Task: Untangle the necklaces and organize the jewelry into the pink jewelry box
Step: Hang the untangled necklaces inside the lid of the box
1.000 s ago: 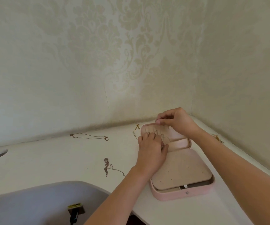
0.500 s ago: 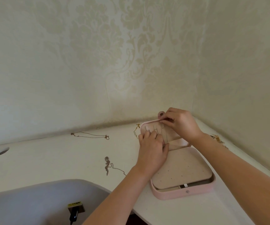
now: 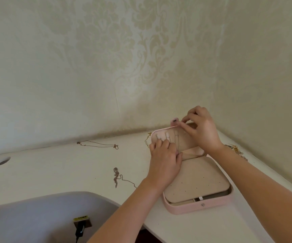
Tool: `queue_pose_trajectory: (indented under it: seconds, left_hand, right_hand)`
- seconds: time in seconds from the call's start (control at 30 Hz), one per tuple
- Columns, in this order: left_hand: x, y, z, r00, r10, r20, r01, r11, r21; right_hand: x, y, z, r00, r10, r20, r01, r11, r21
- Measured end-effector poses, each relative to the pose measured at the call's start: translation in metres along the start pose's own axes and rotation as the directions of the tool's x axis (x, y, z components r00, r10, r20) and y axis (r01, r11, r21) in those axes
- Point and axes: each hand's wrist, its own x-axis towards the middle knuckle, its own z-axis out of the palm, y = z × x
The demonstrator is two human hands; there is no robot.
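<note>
Pinching the rounded pink lid (image 3: 185, 141), right fingers (image 3: 188, 128); left fingers (image 3: 159, 146) on velvety lining (image 3: 172, 137), grasp unclear.

Matt pink jewelry box (image 3: 199, 206), seemingly suede-lined

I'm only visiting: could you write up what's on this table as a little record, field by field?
Place: white table in a wallpapered corner
Box: pink jewelry box, open, lid raised
Left hand: fingertips at the hooks inside the lid; any grip is hidden
Right hand: pinches the lid's top edge beside the snap tab
Loose on table: thin chain, pendant necklace, gold chain behind the lid, gold pieces past the right wrist
In lid: one fine chain hangs
</note>
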Motion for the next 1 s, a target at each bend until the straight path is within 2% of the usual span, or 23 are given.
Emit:
queue_pose_trajectory:
  seconds: [0.07, 0.13, 0.17, 0.23, 0.33, 0.4, 0.5, 0.53, 0.6, 0.7, 0.77, 0.9, 1.0]
  left_hand:
    - [0.000, 0.002, 0.000, 1.000, -0.014, 0.023, 0.014, 1.000, -0.003]
    - [0.000, 0.003, -0.001, 0.997, -0.035, 0.061, 0.036, 0.999, -0.016]
    - [0.000, 0.003, -0.001, 0.995, -0.048, 0.085, 0.051, 0.998, -0.029]
    - [0.001, 0.002, -0.002, 0.987, -0.074, 0.141, 0.084, 0.994, -0.067]
    - [0.003, -0.005, -0.005, 0.968, -0.116, 0.223, 0.149, 0.979, -0.138]
    - [0.007, -0.024, -0.014, 0.968, -0.171, 0.186, 0.201, 0.967, -0.154]
    - [0.017, -0.089, -0.027, 0.948, -0.302, 0.103, 0.314, 0.940, -0.137]
    - [0.019, -0.117, -0.031, 0.921, -0.367, 0.133, 0.380, 0.920, -0.092]
    - [0.015, -0.172, -0.037, 0.819, -0.516, 0.251, 0.522, 0.852, 0.046]
    - [0.001, -0.230, -0.042, 0.679, -0.640, 0.361, 0.622, 0.762, 0.182]
    - [-0.004, -0.251, -0.045, 0.647, -0.656, 0.388, 0.635, 0.745, 0.202]
    - [-0.003, -0.261, -0.044, 0.670, -0.636, 0.383, 0.579, 0.771, 0.265]
    - [0.000, -0.253, -0.043, 0.637, -0.637, 0.435, 0.456, 0.766, 0.453]
  right_hand:
    - [0.004, 0.003, -0.003, 0.988, 0.122, 0.098, -0.123, 0.992, 0.002]
    - [0.006, 0.007, -0.004, 0.901, 0.319, 0.293, -0.334, 0.943, 0.002]
    - [0.004, 0.009, -0.002, 0.854, 0.367, 0.369, -0.390, 0.921, -0.013]
    - [-0.002, 0.013, 0.006, 0.841, 0.369, 0.395, -0.388, 0.921, -0.035]
    - [-0.009, 0.016, 0.015, 0.855, 0.377, 0.356, -0.391, 0.920, -0.034]
    - [-0.013, 0.017, 0.019, 0.832, 0.402, 0.382, -0.415, 0.908, -0.052]
    - [-0.015, 0.017, 0.028, 0.769, 0.421, 0.481, -0.441, 0.894, -0.077]
    - [-0.014, 0.016, 0.031, 0.747, 0.414, 0.519, -0.429, 0.898, -0.099]
    - [-0.010, 0.015, 0.038, 0.708, 0.404, 0.580, -0.406, 0.904, -0.134]
    - [-0.005, 0.014, 0.041, 0.659, 0.402, 0.636, -0.395, 0.904, -0.161]
    - [-0.002, 0.015, 0.039, 0.632, 0.400, 0.664, -0.400, 0.902, -0.163]
    - [0.000, 0.019, 0.037, 0.604, 0.402, 0.688, -0.396, 0.901, -0.179]
    - [0.001, 0.021, 0.035, 0.591, 0.419, 0.690, -0.411, 0.892, -0.189]
